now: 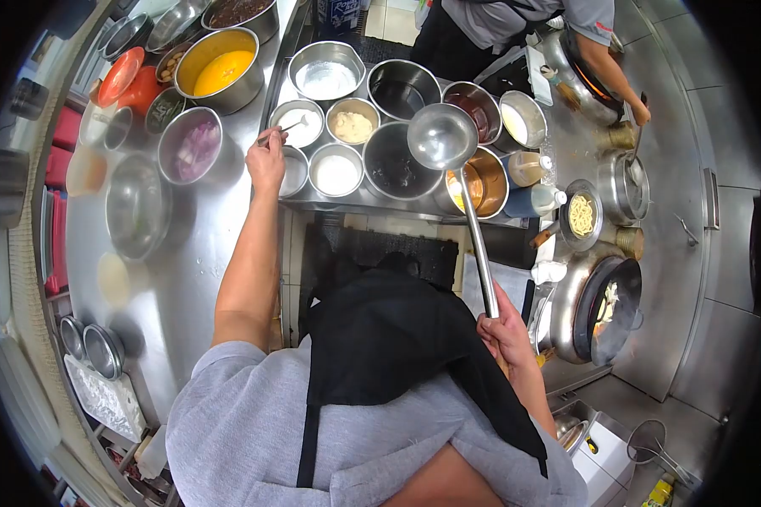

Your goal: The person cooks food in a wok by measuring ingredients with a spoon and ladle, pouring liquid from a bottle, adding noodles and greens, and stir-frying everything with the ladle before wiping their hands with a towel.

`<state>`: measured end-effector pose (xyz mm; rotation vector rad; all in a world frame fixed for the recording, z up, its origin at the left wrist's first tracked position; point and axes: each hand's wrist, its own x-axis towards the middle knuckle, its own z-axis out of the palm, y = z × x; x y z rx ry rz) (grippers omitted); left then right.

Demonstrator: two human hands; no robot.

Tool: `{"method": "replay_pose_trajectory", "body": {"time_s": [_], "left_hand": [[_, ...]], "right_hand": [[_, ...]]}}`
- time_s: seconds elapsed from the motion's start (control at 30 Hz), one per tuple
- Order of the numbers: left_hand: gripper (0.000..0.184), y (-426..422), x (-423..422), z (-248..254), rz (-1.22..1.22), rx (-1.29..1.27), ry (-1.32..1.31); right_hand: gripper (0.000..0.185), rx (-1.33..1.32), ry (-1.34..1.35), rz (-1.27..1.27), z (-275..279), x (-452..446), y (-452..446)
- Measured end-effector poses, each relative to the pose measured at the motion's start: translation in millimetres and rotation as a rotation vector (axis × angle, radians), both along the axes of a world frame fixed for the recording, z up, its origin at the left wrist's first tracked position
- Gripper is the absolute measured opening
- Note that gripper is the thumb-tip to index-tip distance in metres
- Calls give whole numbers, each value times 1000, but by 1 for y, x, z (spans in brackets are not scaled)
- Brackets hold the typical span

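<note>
Ladle (pixel 444 140) in right grip (pixel 505 329), spoon (pixel 292 126) in left grip (pixel 267 160)

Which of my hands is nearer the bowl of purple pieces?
Left. Your left hand is just right of the bowl; your right hand, on the ladle, is much farther right.

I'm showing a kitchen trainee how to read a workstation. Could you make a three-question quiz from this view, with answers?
1. Which utensil does the right hand hold?
2. True or false: the left hand is empty.
3. What holds the yellow liquid: (a) a plastic bottle, (b) a deep steel pot, (c) a wok?

Key:
1. A long-handled ladle.
2. False; it holds a spoon.
3. b
</note>
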<state>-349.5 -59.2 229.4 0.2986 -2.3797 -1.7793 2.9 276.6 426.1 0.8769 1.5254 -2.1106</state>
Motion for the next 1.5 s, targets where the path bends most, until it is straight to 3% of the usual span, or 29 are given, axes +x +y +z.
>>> {"method": "replay_pose_trajectory", "body": {"time_s": [0.17, 0.27, 0.33, 0.57, 0.83, 0.9, 0.97, 1.07, 1.3, 1.5], "left_hand": [[28, -7, 2, -10, -25, 31, 15], [29, -14, 2, -28, -39, 214, 22], [27, -18, 1, -37, 55, 482, -30], [28, -25, 7, -10, 123, 644, -101], [29, 1, 31, 69, -105, 578, 21], [28, 16, 34, 81, -147, 438, 51], [29, 28, 33, 86, -146, -22, 74], [28, 37, 17, 45, -134, -95, 105], [28, 82, -6, 1, -196, -370, 35], [28, 93, -25, -37, -115, -188, -60]], "right_hand": [[85, 1, 2, -1, 0, -3, 0], [85, -3, -8, 3, 0, -5, 0], [85, -18, -5, 16, 0, -8, 0], [84, -30, -3, 40, 1, -14, -1], [83, -50, -56, 139, 22, -28, -5], [83, -66, -66, 147, 25, -32, -7], [83, -82, -71, 162, 26, -32, -9], [83, -82, -42, 179, 22, -30, -8], [82, -66, -40, 95, 25, -25, -10], [82, -47, -29, 30, 18, -11, -7]]}}
